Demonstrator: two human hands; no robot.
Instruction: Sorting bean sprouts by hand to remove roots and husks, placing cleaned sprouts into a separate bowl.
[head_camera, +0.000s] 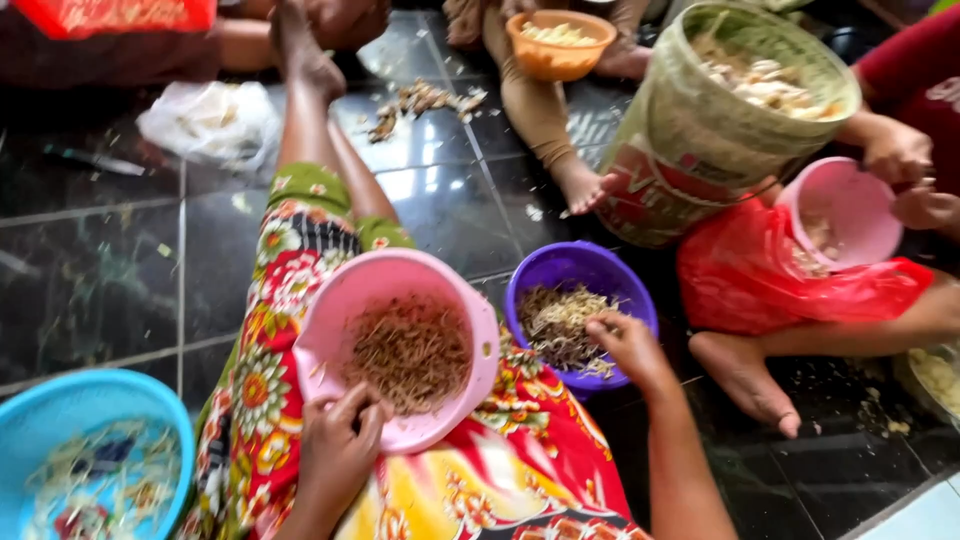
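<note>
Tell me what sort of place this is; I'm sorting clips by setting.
Probably a home floor used for shared food preparation: people sit on dark glossy tiles around a pink bowl, a purple bowl and a large bucket.

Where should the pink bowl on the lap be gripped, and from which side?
Probably the pink bowl is best taken by its near rim, from the wearer's left, where the left hand already touches the lower edge. The bowl tilts on the lap with shreds inside, so a rim pinch looks steadier. The right hand is at the purple bowl.
</note>
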